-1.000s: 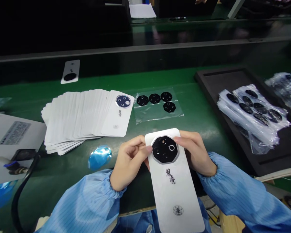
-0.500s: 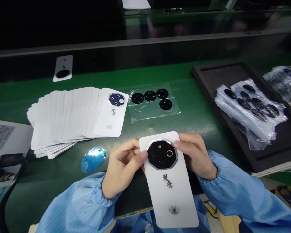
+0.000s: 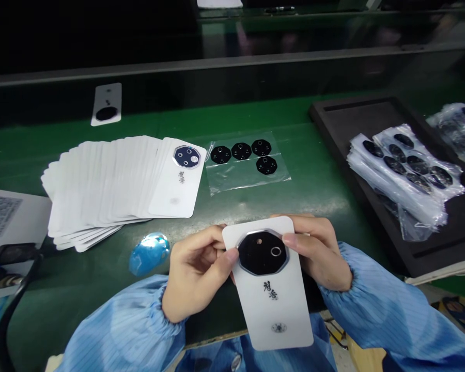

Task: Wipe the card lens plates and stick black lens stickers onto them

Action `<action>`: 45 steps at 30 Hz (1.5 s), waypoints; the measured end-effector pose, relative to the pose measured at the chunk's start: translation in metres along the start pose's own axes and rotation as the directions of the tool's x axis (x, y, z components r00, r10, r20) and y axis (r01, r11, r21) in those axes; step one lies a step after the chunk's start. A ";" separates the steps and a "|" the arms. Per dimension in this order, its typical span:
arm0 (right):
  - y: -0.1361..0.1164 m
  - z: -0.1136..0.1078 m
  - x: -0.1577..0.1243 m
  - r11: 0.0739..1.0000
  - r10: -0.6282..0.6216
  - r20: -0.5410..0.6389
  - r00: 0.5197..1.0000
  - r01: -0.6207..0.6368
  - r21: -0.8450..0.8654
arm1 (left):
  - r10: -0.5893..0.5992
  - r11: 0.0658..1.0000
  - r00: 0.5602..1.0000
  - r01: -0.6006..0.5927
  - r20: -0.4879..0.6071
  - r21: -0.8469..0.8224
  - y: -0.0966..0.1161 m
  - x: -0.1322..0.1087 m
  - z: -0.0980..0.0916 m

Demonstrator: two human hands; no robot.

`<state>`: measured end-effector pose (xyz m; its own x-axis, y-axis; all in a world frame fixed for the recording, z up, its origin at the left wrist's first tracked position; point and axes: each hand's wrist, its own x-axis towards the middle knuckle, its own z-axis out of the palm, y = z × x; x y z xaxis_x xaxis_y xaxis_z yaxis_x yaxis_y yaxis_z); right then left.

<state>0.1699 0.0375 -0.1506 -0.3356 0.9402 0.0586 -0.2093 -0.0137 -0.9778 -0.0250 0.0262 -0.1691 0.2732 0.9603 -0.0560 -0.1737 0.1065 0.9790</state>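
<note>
Between my two hands is a white phone back cover (image 3: 273,310) with dark lettering and a small round emblem. A black octagonal camera lens plate (image 3: 262,253) sits inside its silver rim. My left hand (image 3: 201,271) is closed on the cover's upper left edge, thumb at the rim. At the upper right edge my right hand (image 3: 321,248) grips it, thumb tip against the rim. The other fingers are partly hidden behind the cover. Just left of my left hand lies a shiny blue film piece (image 3: 149,253).
Fanned white covers (image 3: 101,181) lie at left, near a boxy device with a cable (image 3: 15,305). Behind my hands is a clear sheet (image 3: 236,178) with several black lens plates. A dark tray (image 3: 341,113) at right bears bagged lens sheets (image 3: 403,181). Another cover (image 3: 107,98) lies farther back.
The top of the cover has shifted slightly down and right, and its lower end looks a little raised. Both hands keep their hold. The whole view has shifted slightly.
</note>
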 end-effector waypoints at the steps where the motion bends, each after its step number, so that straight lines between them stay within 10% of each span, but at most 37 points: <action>1: 0.000 0.000 0.000 1.000 -0.011 0.001 1.000 0.011 -0.006 | 0.004 1.000 1.000 -0.004 -0.001 0.005 0.000 0.000 0.000; 26: -0.006 -0.004 0.000 0.997 0.035 0.046 0.998 -0.032 -0.075 | -0.073 0.996 0.995 0.077 0.074 -0.047 -0.002 -0.003 -0.004; 45: -0.006 0.000 0.005 0.979 -0.057 -0.011 0.998 0.053 -0.195 | 0.137 0.980 0.990 -0.139 0.020 0.144 0.006 0.003 0.003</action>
<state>0.1690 0.0423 -0.1443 -0.3130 0.9432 0.1116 -0.0442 0.1029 -0.9937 -0.0227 0.0285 -0.1626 0.2655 0.9605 0.0830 -0.0721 -0.0661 0.9952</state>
